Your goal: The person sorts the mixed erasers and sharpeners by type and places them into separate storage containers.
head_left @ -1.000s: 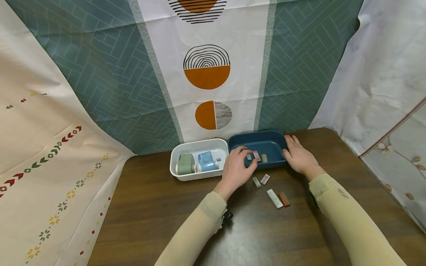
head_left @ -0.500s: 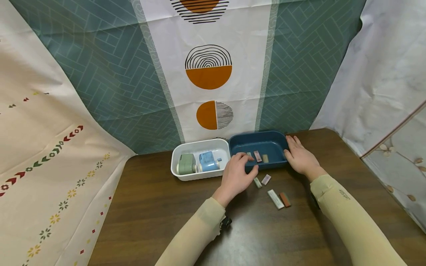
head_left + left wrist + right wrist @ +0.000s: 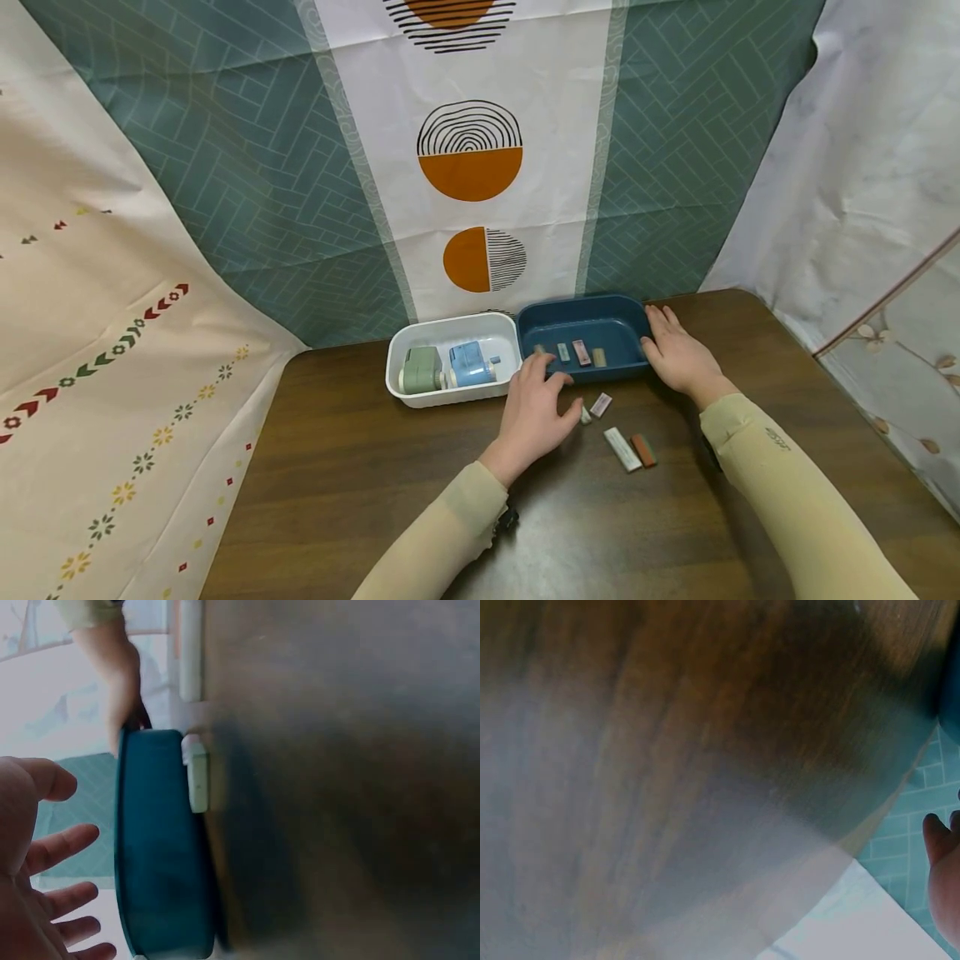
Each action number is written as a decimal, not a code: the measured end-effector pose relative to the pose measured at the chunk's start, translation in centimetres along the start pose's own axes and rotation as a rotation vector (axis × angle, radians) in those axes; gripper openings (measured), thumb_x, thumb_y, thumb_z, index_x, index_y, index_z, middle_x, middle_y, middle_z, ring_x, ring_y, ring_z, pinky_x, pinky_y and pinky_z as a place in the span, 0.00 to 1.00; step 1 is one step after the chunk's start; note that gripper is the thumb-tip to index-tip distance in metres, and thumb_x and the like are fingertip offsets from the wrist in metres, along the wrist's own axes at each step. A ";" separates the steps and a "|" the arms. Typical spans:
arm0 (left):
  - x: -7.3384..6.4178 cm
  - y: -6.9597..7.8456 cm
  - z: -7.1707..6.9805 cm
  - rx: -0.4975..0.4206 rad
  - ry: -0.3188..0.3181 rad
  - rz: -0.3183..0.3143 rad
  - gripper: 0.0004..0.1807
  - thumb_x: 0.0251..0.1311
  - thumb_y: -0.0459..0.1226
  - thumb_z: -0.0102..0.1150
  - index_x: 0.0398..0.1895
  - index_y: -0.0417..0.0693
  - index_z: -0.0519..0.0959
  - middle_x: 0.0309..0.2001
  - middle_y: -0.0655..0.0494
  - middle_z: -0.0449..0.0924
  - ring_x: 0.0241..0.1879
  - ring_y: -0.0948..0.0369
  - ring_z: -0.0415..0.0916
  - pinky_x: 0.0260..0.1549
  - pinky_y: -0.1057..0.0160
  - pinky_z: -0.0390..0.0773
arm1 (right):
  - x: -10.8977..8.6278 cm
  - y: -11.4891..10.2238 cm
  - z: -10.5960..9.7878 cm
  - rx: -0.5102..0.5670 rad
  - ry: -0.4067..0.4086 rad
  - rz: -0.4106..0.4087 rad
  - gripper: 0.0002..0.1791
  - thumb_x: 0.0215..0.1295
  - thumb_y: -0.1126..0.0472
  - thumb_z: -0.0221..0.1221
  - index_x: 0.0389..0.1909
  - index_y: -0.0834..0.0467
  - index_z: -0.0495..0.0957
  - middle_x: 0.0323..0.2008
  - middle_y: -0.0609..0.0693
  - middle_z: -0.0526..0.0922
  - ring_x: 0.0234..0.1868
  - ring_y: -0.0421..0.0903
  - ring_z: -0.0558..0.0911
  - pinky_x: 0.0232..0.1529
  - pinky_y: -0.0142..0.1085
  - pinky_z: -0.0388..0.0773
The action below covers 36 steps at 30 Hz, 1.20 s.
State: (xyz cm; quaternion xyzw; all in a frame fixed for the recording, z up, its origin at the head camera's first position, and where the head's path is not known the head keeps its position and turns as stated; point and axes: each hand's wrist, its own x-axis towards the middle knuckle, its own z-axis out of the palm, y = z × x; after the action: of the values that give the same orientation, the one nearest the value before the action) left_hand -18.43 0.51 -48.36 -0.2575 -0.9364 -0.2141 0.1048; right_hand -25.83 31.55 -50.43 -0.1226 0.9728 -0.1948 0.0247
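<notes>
My left hand (image 3: pixel 534 417) hovers at the front left of a dark blue bin (image 3: pixel 626 329), its fingers spread and nothing between them. In the left wrist view its bare fingers (image 3: pixel 67 900) stand apart beside the bin. Several small erasers lie inside the bin, among them a pink one (image 3: pixel 581 352) and a tan one (image 3: pixel 598 357). Just in front, my left thumb partly covers a small green eraser (image 3: pixel 585 415), beside a pale pink one (image 3: pixel 601 405). My right hand (image 3: pixel 681 354) rests flat against the bin's right end, fingers straight.
A white bin (image 3: pixel 401 392) stands against the blue one's left side. In it lie a green block-shaped sharpener (image 3: pixel 422 369) and a blue one (image 3: pixel 468 364). Nearer on the wooden table (image 3: pixel 360 483) are a long white eraser (image 3: pixel 622 450) and an orange-red one (image 3: pixel 643 450).
My left hand has drawn back from over the blue bin toward me and opened wider, uncovering more erasers inside. The right hand has stayed at the bin's end.
</notes>
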 end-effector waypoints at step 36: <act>0.1 2.2 3.2 0.388 -0.275 -0.048 0.24 0.67 0.61 0.67 0.52 0.54 0.87 0.88 0.42 0.32 0.85 0.44 0.19 0.80 0.37 0.35 | 0.0 -0.1 -0.1 -0.002 0.016 -0.002 0.39 0.88 0.49 0.35 0.85 0.70 0.37 0.84 0.70 0.42 0.85 0.68 0.38 0.80 0.62 0.45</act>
State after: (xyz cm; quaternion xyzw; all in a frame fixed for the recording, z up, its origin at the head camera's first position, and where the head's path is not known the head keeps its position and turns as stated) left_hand -17.63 3.68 -50.42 -0.2370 -0.9713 0.0045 0.0187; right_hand -25.81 31.44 -50.32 -0.1221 0.9730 -0.1950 0.0166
